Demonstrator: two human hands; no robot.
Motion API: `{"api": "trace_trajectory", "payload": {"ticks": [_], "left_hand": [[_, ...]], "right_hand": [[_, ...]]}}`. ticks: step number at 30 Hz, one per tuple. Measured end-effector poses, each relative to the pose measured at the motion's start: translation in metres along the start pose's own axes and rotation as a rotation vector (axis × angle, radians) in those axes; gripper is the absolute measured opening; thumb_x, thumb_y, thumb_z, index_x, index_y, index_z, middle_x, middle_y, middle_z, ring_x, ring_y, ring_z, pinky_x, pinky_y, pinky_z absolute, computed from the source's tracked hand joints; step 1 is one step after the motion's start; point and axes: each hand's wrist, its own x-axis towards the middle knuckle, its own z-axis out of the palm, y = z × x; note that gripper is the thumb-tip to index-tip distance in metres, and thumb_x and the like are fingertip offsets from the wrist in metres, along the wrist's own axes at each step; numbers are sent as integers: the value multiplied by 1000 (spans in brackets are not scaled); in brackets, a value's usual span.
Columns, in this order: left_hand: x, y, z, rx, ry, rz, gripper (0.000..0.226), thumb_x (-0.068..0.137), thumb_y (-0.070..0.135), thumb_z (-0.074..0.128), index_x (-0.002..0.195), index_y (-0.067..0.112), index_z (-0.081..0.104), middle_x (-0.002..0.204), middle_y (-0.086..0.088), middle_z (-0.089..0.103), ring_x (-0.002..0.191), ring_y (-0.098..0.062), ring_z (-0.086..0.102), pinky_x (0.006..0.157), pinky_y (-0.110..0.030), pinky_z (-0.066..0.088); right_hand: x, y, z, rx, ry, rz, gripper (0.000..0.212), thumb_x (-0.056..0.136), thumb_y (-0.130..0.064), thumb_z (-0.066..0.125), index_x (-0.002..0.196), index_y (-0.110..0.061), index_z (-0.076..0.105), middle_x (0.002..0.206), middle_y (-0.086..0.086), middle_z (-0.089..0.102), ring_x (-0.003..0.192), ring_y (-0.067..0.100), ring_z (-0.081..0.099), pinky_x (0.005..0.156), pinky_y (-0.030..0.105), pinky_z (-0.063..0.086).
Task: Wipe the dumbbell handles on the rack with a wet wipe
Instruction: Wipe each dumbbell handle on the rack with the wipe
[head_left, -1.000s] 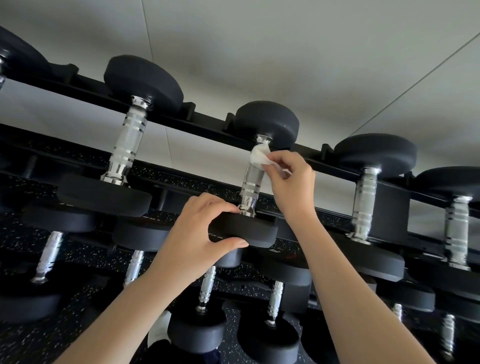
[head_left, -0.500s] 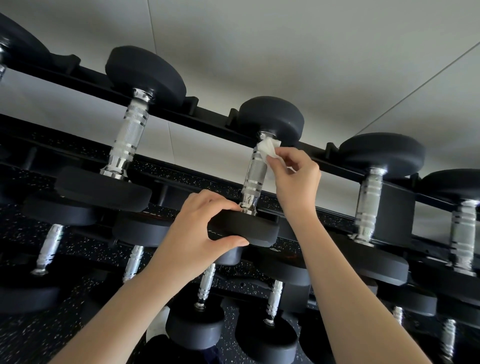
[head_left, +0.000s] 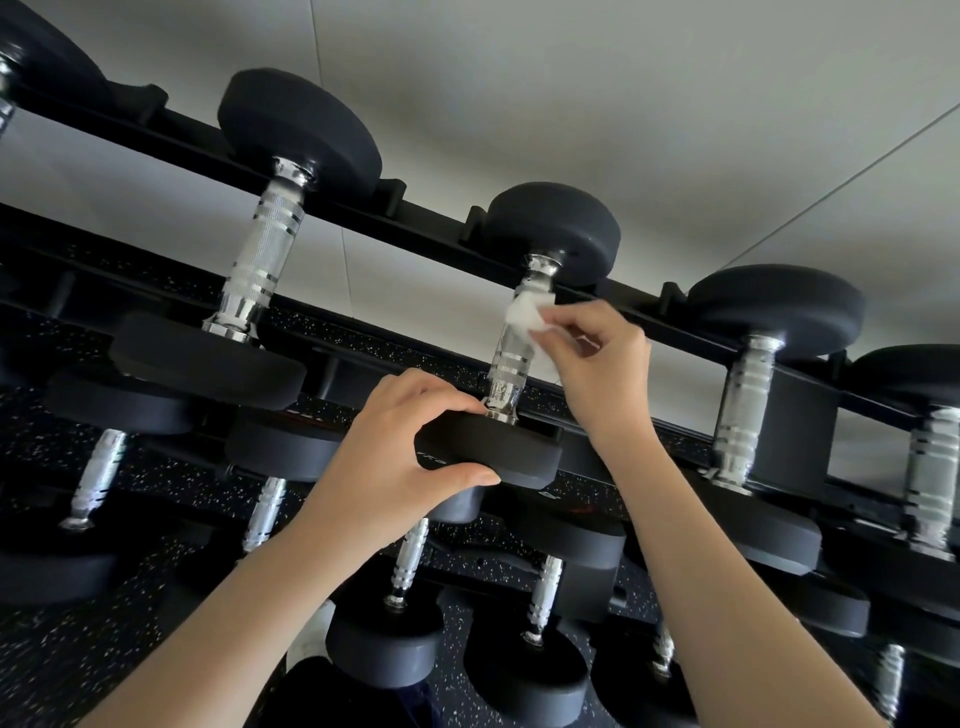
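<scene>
A black dumbbell with a chrome handle (head_left: 511, 358) lies across the top tier of the black rack (head_left: 426, 221), in the middle of the view. My left hand (head_left: 400, 457) grips the near weight head (head_left: 493, 452) of this dumbbell, thumb under its rim and fingers over the top. My right hand (head_left: 597, 358) pinches a white wet wipe (head_left: 527, 317) and holds it against the upper part of the handle. The wipe hides part of the chrome.
Other dumbbells sit on the same tier: one to the left (head_left: 262, 260) and two to the right (head_left: 743, 400). Lower tiers hold several smaller dumbbells (head_left: 410, 561). A pale wall (head_left: 571, 104) stands behind the rack, and dark speckled flooring (head_left: 67, 654) lies below.
My right hand has slid the wipe a little down the handle from just under the far head. My left hand keeps its grip on the near head.
</scene>
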Motion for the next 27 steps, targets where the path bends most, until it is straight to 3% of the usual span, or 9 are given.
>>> {"api": "trace_trajectory", "payload": {"ticks": [7, 11, 15, 18, 20, 23, 25, 27], "left_hand": [[0, 1, -1, 0, 5, 6, 48, 58, 56, 63, 100, 34, 66, 100, 20, 54, 104, -6, 48, 86, -15, 37], [-1, 0, 0, -7, 17, 11, 50, 58, 56, 65, 102, 32, 66, 101, 19, 55, 105, -6, 48, 86, -15, 37], [-2, -1, 1, -27, 36, 9, 50, 57, 54, 66, 101, 30, 67, 102, 18, 56, 105, -7, 49, 86, -17, 38], [-2, -1, 2, -37, 47, 5, 49, 57, 54, 66, 101, 32, 67, 102, 19, 56, 105, -7, 49, 86, -15, 37], [-2, -1, 2, -33, 49, 3, 49, 57, 54, 66, 101, 33, 67, 102, 18, 56, 105, -7, 49, 85, -14, 36], [-2, -1, 2, -36, 47, -5, 48, 57, 53, 67, 102, 35, 67, 102, 18, 55, 105, -8, 49, 84, -14, 36], [-2, -2, 3, -45, 46, -9, 48, 57, 53, 68, 102, 35, 67, 102, 18, 55, 105, -8, 49, 85, -15, 37], [-2, -3, 3, -55, 46, -9, 48, 56, 53, 68, 101, 35, 67, 101, 18, 55, 105, -9, 50, 85, -14, 36]], "right_hand": [[-27, 6, -9, -48, -291, -95, 13, 73, -4, 76, 81, -14, 75, 82, -5, 66, 78, 7, 63, 74, 18, 51], [-24, -1, -12, -113, -378, -109, 13, 73, -4, 76, 82, -13, 76, 77, -13, 62, 76, 1, 60, 72, 9, 43], [-21, -13, -8, -210, -420, -151, 13, 75, -7, 76, 86, -13, 77, 80, -4, 64, 77, 9, 59, 70, 10, 41], [-19, -16, -1, -340, -441, -229, 12, 77, -10, 75, 89, -13, 77, 85, 4, 66, 79, 16, 58, 70, 19, 44], [-19, -17, -2, -369, -444, -239, 11, 78, -11, 74, 89, -14, 77, 85, 4, 66, 78, 16, 59, 71, 24, 47], [-19, -18, -7, -330, -473, -231, 11, 77, -9, 75, 86, -14, 77, 81, -2, 65, 74, 11, 57, 74, 20, 48], [-16, -17, -8, -351, -505, -234, 11, 77, -8, 74, 85, -14, 77, 82, 1, 67, 76, 15, 61, 75, 26, 50], [-15, -14, -6, -362, -475, -257, 13, 76, -4, 74, 85, -13, 77, 84, 3, 67, 79, 18, 62, 74, 24, 48]]}}
